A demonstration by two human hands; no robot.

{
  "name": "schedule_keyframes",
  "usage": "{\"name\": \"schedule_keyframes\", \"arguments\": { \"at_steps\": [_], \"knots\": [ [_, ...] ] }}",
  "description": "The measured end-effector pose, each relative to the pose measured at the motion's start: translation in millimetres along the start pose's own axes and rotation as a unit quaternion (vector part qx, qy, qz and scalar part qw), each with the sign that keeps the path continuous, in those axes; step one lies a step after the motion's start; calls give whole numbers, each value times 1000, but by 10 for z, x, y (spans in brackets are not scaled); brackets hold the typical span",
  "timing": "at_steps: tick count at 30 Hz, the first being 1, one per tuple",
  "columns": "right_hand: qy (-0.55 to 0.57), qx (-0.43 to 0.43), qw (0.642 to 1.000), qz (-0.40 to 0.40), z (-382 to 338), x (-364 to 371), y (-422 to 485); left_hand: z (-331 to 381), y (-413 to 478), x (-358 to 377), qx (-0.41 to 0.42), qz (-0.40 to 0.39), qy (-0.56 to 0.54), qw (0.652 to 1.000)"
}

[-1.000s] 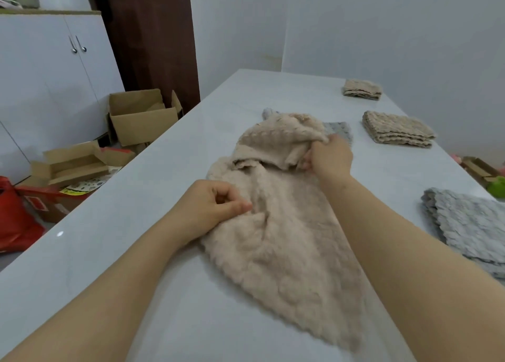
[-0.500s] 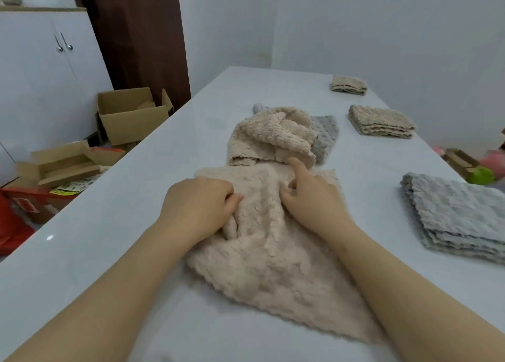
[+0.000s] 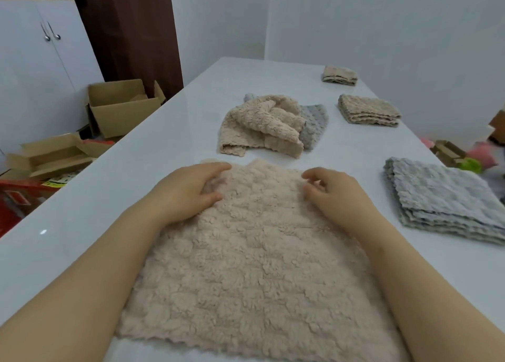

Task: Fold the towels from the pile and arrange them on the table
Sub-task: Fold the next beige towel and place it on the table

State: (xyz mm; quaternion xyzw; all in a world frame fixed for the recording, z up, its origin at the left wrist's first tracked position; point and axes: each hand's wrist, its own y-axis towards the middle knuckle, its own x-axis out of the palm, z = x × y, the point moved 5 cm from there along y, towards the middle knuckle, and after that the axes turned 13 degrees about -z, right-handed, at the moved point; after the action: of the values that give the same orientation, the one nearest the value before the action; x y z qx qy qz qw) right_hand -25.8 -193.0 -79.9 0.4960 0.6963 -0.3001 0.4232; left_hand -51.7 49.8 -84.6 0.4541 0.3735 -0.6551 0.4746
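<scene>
- A person is working at a long white table (image 3: pixel 109 197), with a beige towel (image 3: pixel 251 252) lying spread flat on its near end.
- The left hand (image 3: pixel 188 189) is resting on the towel's far left corner, fingers curved over the edge and thumb tucked beneath them. Blur is hiding whether it is pinching the cloth.
- The right hand (image 3: pixel 336 192) is sitting on the far right corner with its fingers curled. Its hold on the towel cannot be told either.
- Just beyond the hands, a loose pile (image 3: pixel 262 126) of beige and grey towels is waiting in the middle of the table.
- A folded grey stack (image 3: pixel 442 197) is lying at the right edge. A folded beige stack (image 3: pixel 369 111) and a smaller beige bundle (image 3: pixel 339 75) are sitting farther back.
- Open cardboard boxes (image 3: pixel 120 107) are standing on the floor to the left, beside a white cabinet (image 3: pixel 35 60).
</scene>
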Motion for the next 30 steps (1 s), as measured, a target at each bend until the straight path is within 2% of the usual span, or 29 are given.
{"name": "schedule_keyframes", "arguments": {
  "at_steps": [3, 7, 8, 15, 17, 19, 21, 23, 26, 28, 30],
  "knots": [
    [-84, -2, 996, -33, 26, 129, 36, 17, 7, 1, 11, 40, -8, 999],
    [-90, -1, 996, -24, 60, 151, 74, -149, 106, 260, -65, -65, 65, 994],
    [-91, 0, 996, -23, 75, 155, 84, -199, 136, 284, -74, -71, 71, 992],
    [-64, 13, 998, -21, 106, 179, 124, -264, 331, 186, -52, -14, 38, 998],
    [-34, 6, 999, 18, 94, 124, 62, -212, 229, 135, -36, 50, 24, 998],
    [-20, -12, 997, 77, 66, 27, -49, -127, 51, 7, -8, 153, -8, 988],
    [-27, -33, 993, 110, 16, -43, -168, -20, -151, -76, 29, 206, -60, 976],
    [-32, -66, 990, 117, -78, -63, -284, 58, -344, -46, 67, 190, -112, 973],
    [-31, -127, 987, 92, -307, -15, -498, 149, -573, 130, 135, 80, -100, 983],
    [-48, -182, 982, 23, -501, 100, -651, 144, -619, 247, 134, 15, -30, 990],
    [-106, -244, 962, -55, -693, 266, -787, 137, -585, 258, 109, 6, 20, 994]
  ]
}}
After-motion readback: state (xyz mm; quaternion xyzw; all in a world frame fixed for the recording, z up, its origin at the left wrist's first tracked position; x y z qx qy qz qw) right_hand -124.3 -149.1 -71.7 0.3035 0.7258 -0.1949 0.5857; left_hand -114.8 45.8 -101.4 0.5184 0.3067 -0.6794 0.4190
